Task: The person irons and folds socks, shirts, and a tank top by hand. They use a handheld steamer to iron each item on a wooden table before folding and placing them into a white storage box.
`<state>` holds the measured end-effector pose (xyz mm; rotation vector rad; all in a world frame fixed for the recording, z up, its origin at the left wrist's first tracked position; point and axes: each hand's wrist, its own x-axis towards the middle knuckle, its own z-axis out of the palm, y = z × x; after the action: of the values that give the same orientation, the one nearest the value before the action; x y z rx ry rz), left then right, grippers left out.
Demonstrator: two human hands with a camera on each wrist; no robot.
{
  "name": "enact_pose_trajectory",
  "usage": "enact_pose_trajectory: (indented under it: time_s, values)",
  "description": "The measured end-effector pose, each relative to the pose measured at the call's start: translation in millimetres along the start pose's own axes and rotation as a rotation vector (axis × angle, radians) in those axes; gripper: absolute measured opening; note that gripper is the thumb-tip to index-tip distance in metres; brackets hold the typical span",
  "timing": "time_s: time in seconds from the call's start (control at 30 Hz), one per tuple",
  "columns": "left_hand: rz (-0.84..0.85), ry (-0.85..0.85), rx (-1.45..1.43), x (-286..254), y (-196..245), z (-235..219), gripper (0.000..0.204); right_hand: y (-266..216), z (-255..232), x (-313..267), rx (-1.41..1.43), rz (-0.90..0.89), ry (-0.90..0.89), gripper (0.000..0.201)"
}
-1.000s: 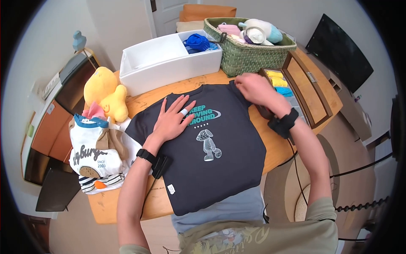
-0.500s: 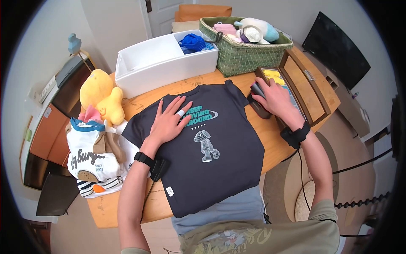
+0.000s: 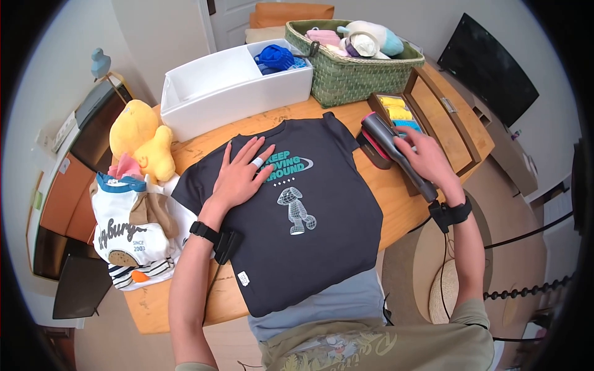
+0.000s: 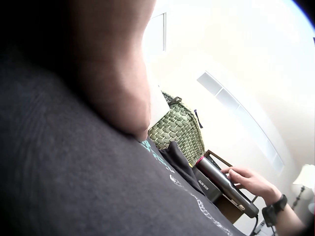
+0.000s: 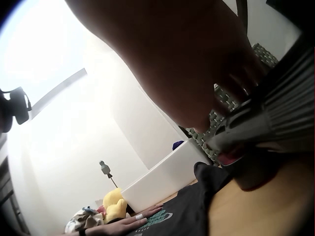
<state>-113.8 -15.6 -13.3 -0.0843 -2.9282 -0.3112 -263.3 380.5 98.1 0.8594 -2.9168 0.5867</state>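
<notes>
A dark T-shirt [image 3: 334, 229] with a green print and a cartoon dog lies spread on the wooden table, its hem at the near edge. My left hand [image 3: 241, 176], fingers spread and a ring on one, rests flat on its chest. At the right, my right hand [image 3: 430, 157] grips a dark grey handheld garment steamer [image 3: 387, 136] with a pinkish-red rim on its head. The steamer lies slanted over its dark base [image 3: 374, 154], its handle end towards me. In the left wrist view, thumb and fingers of that hand are on the steamer's body [image 4: 219, 179].
Behind the shirt stand a white divided box [image 3: 235, 99] with blue cloth and a green woven basket [image 3: 359, 80] of soft things. An open brown case [image 3: 442, 105] with yellow and blue rolls lies right. At left are a yellow plush toy [image 3: 139, 139] and folded white clothes [image 3: 133, 222].
My right hand has left the shirt's right sleeve, reached right to the steamer and drawn it up off its base, handle swung towards me. My left hand has stayed on the shirt.
</notes>
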Motion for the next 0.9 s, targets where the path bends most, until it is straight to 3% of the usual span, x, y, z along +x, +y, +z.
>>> enact_pose_trajectory:
  time_s: [0.07,0.2,0.23,0.33,0.63,0.9]
  values:
    - [-0.003,-0.001,0.001,0,1,-1,0.054,26,-9,-3,-0.023,0.063,0.004,0.048]
    - [-0.008,-0.007,0.000,0,2,-2,0.053,80,2,-14,-0.195,-0.063,-0.021,0.053]
    - [-0.005,-0.002,0.000,1,2,-2,0.053,72,-4,-14,-0.134,0.015,-0.196,0.056]
    - [0.003,0.009,-0.002,0,1,-1,0.053,65,-5,-16,-0.188,0.009,-0.282,0.057]
    - [0.003,-0.003,0.012,1,2,-3,0.053,78,21,-10,-0.340,0.026,-0.201,0.053]
    - [-0.001,-0.017,0.016,1,4,-4,0.053,83,25,-9,-0.254,0.041,0.004,0.036]
